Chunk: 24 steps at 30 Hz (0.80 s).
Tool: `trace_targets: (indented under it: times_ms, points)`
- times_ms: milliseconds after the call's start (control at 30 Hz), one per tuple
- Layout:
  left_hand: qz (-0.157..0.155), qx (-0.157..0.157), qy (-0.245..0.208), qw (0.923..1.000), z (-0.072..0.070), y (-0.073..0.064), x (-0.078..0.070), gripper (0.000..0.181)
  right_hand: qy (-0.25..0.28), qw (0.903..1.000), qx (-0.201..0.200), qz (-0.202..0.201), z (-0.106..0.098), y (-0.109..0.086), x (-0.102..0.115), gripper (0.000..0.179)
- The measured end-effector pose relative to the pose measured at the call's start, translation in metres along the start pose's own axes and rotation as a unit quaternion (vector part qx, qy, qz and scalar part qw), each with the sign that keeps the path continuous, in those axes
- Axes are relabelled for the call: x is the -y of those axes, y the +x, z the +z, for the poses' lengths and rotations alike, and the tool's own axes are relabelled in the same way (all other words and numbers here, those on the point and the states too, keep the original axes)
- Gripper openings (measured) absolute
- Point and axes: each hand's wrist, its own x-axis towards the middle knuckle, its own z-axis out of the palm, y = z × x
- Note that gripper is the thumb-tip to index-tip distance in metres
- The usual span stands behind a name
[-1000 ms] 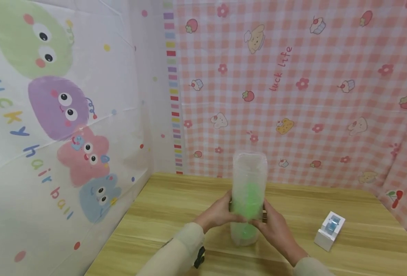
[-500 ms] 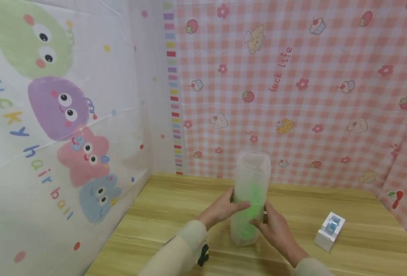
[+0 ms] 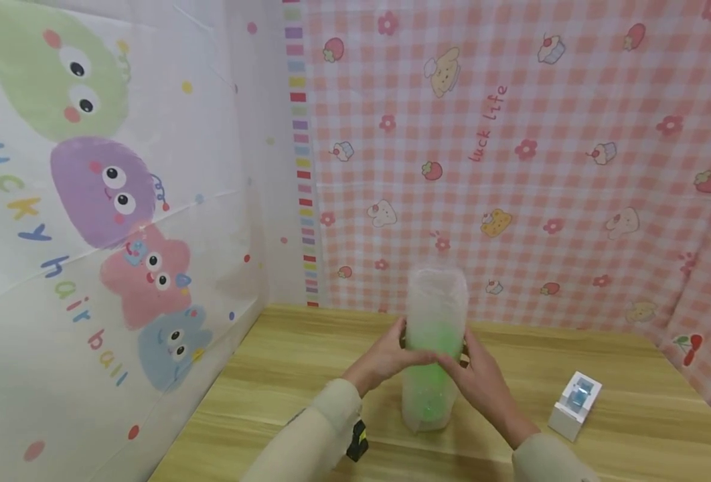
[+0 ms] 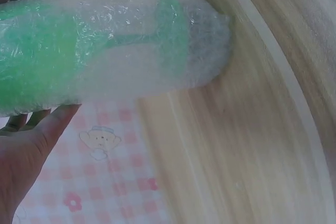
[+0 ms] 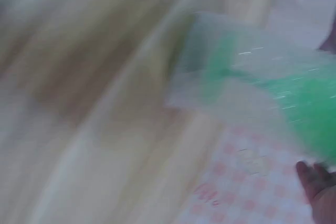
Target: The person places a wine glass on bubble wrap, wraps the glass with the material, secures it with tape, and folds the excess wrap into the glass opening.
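A tall bubble-wrap bundle [image 3: 432, 402] stands upright on the table, its loose top rising above my hands. Through the wrap shows a green goblet [image 4: 39, 51], its stem and round foot visible in the left wrist view. My left hand [image 3: 388, 358] holds the bundle from the left, thumb across the front. From the right side my right hand [image 3: 487, 383] grips it, with its thumb reaching the left thumb. The other fingers go round the sides and are partly hidden behind the wrap. The right wrist view is blurred.
A white tape dispenser [image 3: 575, 405] with a bluish roll sits on the wooden table [image 3: 241, 395] at the right. A small black and yellow object [image 3: 358, 442] lies beside my left sleeve. Patterned cloths hang behind [image 3: 512, 187] and at the left.
My left thumb lifted and shifted up the wrap, then came back to meet the right thumb. The bundle leaned slightly right and now stands straighter. Both hands kept hold.
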Motion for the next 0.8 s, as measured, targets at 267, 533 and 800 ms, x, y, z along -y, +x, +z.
trace_targets:
  times_ms: [267,533,800]
  points:
    - [0.017,0.034,0.012,0.9992,-0.005,0.0,0.0,0.08,-0.017,0.9984,-0.015,0.052,-0.002,0.006,0.024,0.076]
    - [0.002,0.046,-0.011,0.9989,-0.008,-0.003,0.001,0.059,-0.027,0.9976,-0.028,0.057,0.0,0.007,0.029,0.076]
    - [-0.007,0.027,-0.004,0.9996,-0.007,-0.004,-0.001,0.056,-0.033,0.9986,0.005,0.041,-0.007,0.013,0.025,0.066]
